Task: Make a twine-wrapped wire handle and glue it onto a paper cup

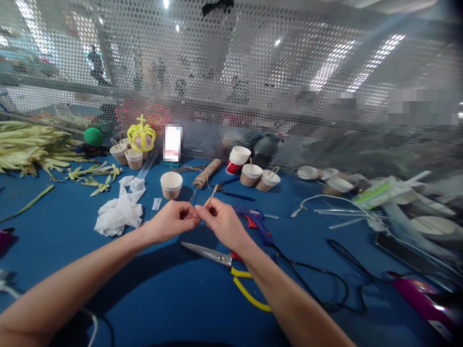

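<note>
Above the blue table, my left hand point(178, 219) and my right hand point(226, 221) meet with their fingertips close together. A thin tan stick-like piece point(212, 193), perhaps twisted twine, pokes up from the pinch of my right thumb and fingers. My left fingers are pinched too; what is between them is too small to make out. Just behind, a roll of twine point(207, 174) lies with a loose strand trailing toward my hands. A paper cup point(171, 185) with a tan-wrapped lower part stands beyond my left hand. Scissors point(213, 255) with red and yellow handles lie partly under my right wrist.
A blue glue gun point(258, 224) and pliers point(237, 195) lie right of my hands. White lace point(119, 212) is at left, near a yellow crown-shaped piece point(142, 135). Wrapped cups point(251, 174) stand behind. Black cable point(314, 274) crosses the right side. Perforated metal point(217, 62) closes the back.
</note>
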`<state>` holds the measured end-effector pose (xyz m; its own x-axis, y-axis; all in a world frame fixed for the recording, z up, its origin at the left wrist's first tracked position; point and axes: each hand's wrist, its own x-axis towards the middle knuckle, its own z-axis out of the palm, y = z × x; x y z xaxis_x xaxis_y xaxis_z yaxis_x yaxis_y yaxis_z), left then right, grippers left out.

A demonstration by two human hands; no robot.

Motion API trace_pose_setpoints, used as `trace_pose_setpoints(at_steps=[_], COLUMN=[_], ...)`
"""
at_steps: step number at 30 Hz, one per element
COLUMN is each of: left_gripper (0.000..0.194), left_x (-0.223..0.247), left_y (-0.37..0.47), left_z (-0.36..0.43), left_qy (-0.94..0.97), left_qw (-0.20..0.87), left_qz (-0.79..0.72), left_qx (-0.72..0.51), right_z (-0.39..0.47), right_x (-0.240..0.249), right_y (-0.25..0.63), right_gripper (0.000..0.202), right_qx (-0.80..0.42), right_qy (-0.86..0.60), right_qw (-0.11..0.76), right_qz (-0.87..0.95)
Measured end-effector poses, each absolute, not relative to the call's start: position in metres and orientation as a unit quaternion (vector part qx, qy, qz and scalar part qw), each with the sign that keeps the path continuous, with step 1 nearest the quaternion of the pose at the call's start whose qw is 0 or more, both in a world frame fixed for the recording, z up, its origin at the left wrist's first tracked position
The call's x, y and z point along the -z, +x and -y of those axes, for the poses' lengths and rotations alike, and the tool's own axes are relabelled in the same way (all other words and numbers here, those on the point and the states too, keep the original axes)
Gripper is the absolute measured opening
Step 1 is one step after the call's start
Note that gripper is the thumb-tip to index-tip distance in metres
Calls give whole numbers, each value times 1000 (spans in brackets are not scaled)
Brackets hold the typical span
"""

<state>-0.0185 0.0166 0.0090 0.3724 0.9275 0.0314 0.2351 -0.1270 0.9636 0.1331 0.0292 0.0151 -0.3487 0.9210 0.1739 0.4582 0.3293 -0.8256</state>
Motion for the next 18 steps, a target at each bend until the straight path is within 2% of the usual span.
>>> trace_pose_setpoints(at_steps=[3, 10, 18], left_gripper=[20, 17, 16], left_x=[-10, -14, -6], left_y=[-18, -19, -20], left_z=[-16, -15, -19], left_qy=[664, 612, 651], left_qw=[494, 561, 506], left_qz=[-435, -422, -436], left_qx=[-356, -365, -361], right_z=[-29, -31, -33], right_x=[-14, -16, -12], right_y=[132, 132, 135], right_gripper=[30, 25, 28], right_qx=[-356, -508, -415], right_qy=[-464, -389, -432], right_qw=[342, 354, 348], right_qz=[736, 682, 721])
